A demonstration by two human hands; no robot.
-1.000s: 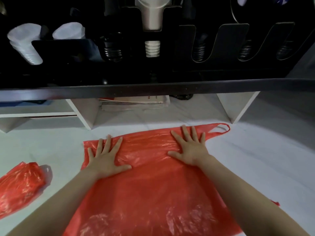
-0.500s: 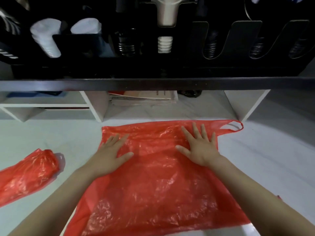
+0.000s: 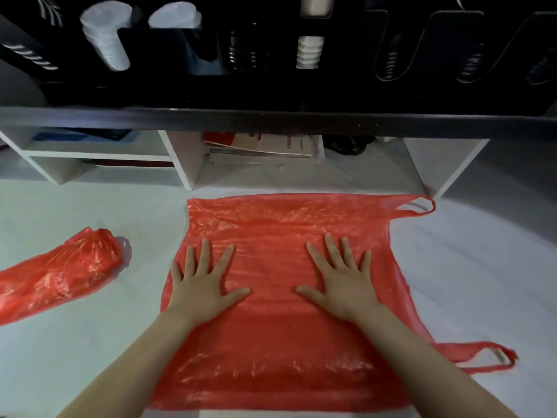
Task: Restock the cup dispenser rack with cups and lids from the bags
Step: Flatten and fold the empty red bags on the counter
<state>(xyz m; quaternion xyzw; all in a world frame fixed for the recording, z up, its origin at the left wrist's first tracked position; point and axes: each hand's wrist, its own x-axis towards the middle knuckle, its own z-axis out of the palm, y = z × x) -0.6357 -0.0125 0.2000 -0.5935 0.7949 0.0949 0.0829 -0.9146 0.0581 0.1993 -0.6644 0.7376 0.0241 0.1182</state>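
Observation:
An empty red plastic bag (image 3: 280, 342) lies spread flat on the white counter in front of me, its handles out to the right. My left hand (image 3: 202, 285) and my right hand (image 3: 340, 285) both press on it palm down, fingers straight and spread. A second red bag (image 3: 57, 276), rolled into a bundle, lies at the left. Above, the black cup dispenser rack (image 3: 301, 86) holds white lids (image 3: 105, 40) at its left and a stack of white cups (image 3: 310, 52) near its middle.
A dark shelf edge (image 3: 271, 122) runs across under the rack. Below it stand white dividers (image 3: 184, 158) with papers (image 3: 271, 144) and a blue item (image 3: 81, 137) in the cubbies. White counter (image 3: 482, 267) stretches to the right of the flat bag.
Both hands have slid back toward me over the flat bag, away from its far edge. The camera has tilted down, so the whole bag and its near handle show.

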